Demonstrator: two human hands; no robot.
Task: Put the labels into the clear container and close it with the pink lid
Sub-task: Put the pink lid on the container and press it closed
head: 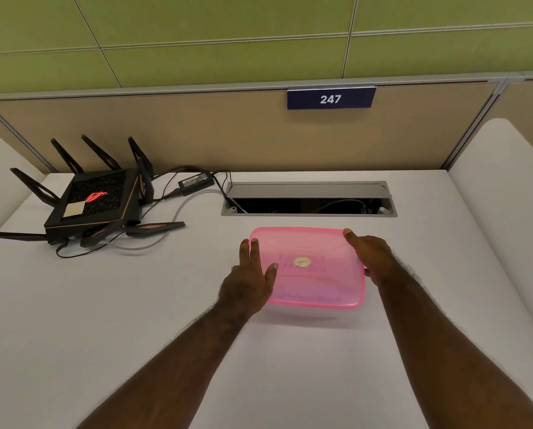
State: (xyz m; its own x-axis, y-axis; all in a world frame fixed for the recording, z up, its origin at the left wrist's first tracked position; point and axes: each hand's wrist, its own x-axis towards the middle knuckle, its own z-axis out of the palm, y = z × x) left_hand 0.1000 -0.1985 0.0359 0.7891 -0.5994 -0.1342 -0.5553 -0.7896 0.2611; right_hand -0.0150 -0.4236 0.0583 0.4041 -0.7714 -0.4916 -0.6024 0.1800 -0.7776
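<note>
A translucent pink lid (311, 255) with a small gold sticker in its middle lies on top of the clear container (308, 312), whose pale wall shows below the lid's near edge. My left hand (252, 274) rests on the lid's left edge, fingers spread, thumb on the lid top. On the right edge lies my right hand (370, 255), its fingers reaching along the far right corner. Faint shapes show through the lid; I cannot tell whether they are the labels.
A black router (95, 202) with several antennas, its power brick (195, 182) and cables sit at the back left. An open cable slot (308, 199) is cut into the white desk (104, 320) just behind the container. A partition with a "247" sign (330, 99) stands behind.
</note>
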